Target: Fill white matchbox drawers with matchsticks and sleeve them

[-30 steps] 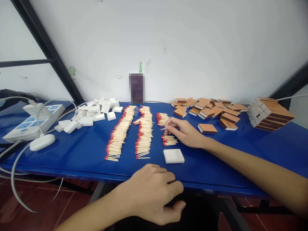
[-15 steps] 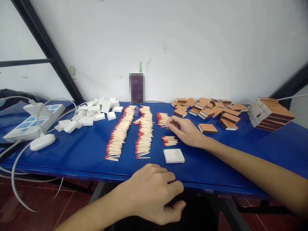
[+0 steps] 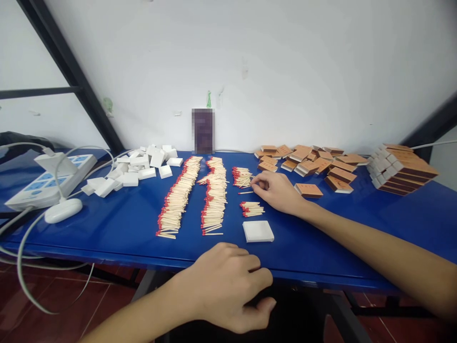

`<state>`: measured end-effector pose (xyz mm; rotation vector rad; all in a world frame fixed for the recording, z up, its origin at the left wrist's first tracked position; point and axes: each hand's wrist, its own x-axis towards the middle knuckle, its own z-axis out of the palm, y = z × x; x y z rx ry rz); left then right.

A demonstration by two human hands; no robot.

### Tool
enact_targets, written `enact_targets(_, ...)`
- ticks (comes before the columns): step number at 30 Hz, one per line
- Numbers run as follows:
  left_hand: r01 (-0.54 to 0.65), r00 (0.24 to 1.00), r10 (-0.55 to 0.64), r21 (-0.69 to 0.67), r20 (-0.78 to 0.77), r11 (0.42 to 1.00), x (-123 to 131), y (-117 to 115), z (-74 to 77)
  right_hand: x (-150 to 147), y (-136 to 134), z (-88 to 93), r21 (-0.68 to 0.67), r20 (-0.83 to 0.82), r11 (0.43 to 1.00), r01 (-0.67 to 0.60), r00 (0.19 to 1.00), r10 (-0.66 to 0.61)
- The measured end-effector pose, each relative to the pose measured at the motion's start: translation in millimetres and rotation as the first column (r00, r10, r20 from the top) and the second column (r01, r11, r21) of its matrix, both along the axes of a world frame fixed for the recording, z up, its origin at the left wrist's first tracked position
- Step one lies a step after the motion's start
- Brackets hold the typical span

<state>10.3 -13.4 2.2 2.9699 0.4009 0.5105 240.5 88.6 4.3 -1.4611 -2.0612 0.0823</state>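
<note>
My right hand [image 3: 274, 189] pinches the tail end of a single match [image 3: 244, 193], its red head pointing left. Just beyond lies a small pile of matches [image 3: 242, 177], and nearer to me sits a smaller bundle [image 3: 252, 209]. A white matchbox tray [image 3: 258, 231] rests in front of that bundle. Over the table's front edge hangs my left hand [image 3: 233, 288], holding nothing, with loosely bent fingers and the thumb apart. Left of the small piles run two long rows of matches, the middle row [image 3: 214, 200] and the left row [image 3: 178, 200], heads to the left.
White trays [image 3: 143, 164] are heaped at the back left, beside a power strip [image 3: 53, 178] with cables. Brown matchbox sleeves or boxes [image 3: 309, 159] lie scattered at the back right. Farther right stands a stack of matchboxes [image 3: 402, 169]. A dark blurred rectangle [image 3: 203, 131] leans against the wall.
My right hand has shifted slightly right and toward me, drawing one match away from the small pile. My left hand stays where it was.
</note>
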Motion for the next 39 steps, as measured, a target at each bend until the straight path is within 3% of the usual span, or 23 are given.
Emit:
enact_targets(10, 0.000, 1.000, 0.000, -0.003, -0.006, 1.000, 0, 0, 0.9, 2, 2, 1.2, -0.059, 0.039, 0.998, 0.016, 0.999, -0.014)
enact_targets(21, -0.004, 1.000, 0.004, -0.002, 0.008, 1.000, 0, 0, 0.4, -1, -5, 2.1, -0.083, -0.055, 0.994, -0.075, 0.996, 0.071)
enact_targets(25, -0.012, 1.000, 0.012, -0.004, 0.015, 1.000, 0, 0, 0.1, 0, -4, 4.0, -0.074, -0.094, 0.996, -0.053, 0.995, 0.046)
enact_targets(39, -0.006, 1.000, 0.006, 0.005, 0.016, 1.000, 0, 0, -2.3, 1, 17, 3.1, -0.072, 0.005, 0.988, -0.140, 0.990, 0.141)
